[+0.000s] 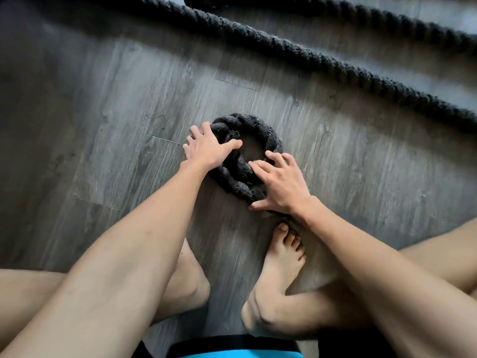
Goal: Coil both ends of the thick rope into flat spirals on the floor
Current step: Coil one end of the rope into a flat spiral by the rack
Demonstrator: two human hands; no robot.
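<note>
We see the coil [269, 136] pressed by splayed, ungripping fingers [260, 167]: left hand [206, 149] at its left, right hand [282, 186] at its near-right; rope [309, 57] runs beyond.

Home interior; grey wood-look plank floor [103, 140]; bare feet [281, 257]
</note>
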